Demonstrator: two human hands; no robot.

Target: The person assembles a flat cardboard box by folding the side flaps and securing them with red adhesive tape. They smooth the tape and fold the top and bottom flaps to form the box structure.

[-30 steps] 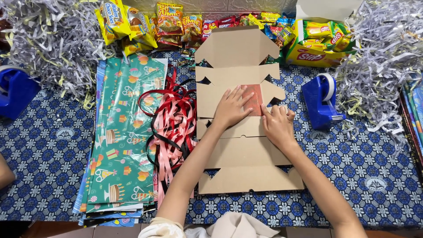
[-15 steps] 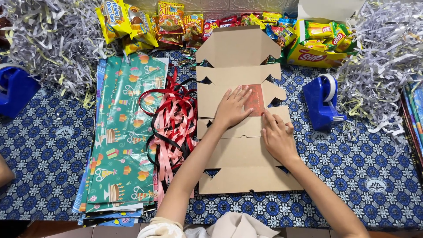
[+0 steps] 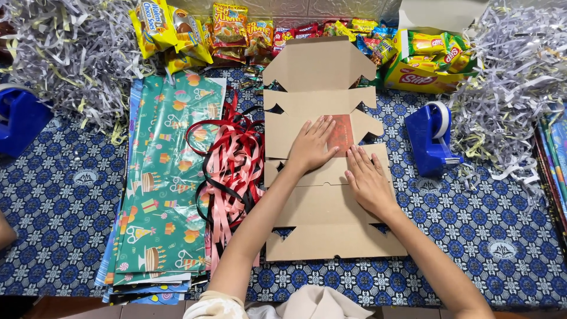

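Both hands lie flat, palms down, fingers extended, gripping nothing: the left hand (image 3: 312, 147) and right hand (image 3: 367, 180) press on the unfolded die-cut cardboard box blank (image 3: 325, 212), matte brown, lying at the centre of the patterned blue surface (image 3: 59, 195). Glossy red and pink ribbons (image 3: 230, 165) lie just left of it; a blue plastic tape dispenser (image 3: 434, 139) stands to its right.

a stack of green gift-wrap sheets (image 3: 162, 177) lies beside tangled red and pink ribbons (image 3: 230, 165), with snack packets (image 3: 236, 26) along the top, shredded paper (image 3: 71, 53) heaped at both sides, and a blue tape dispenser (image 3: 434, 139) on the patterned cloth (image 3: 53, 201).
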